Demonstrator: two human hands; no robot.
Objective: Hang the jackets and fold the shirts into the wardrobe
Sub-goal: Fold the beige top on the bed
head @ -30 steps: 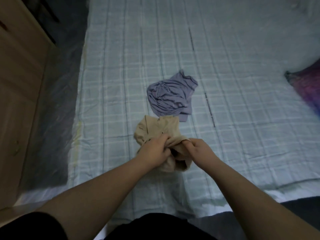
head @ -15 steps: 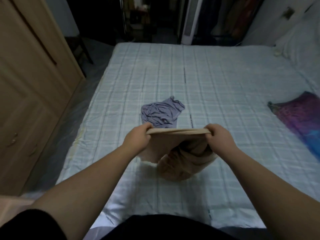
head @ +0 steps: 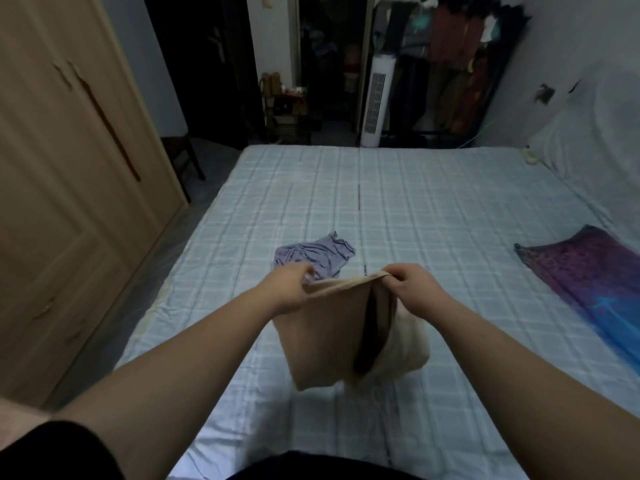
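Beige shirt (head: 325,334) is held up above the bed, hanging limp, opening gaping dark. Lavender shirt (head: 317,254) is left crumpled on the sheet just beyond. Wardrobe (head: 69,188) doors are shut.

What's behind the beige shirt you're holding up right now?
Behind the beige shirt the purple shirt lies crumpled on the bed; its near edge is hidden by the left hand and the held cloth.

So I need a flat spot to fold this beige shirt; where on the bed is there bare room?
Both hands, left and right, hold the beige shirt up. Bare sheet lies between the purple shirt and the bed's far edge, and between that shirt and the purple-blue cloth. The right edge is taken.
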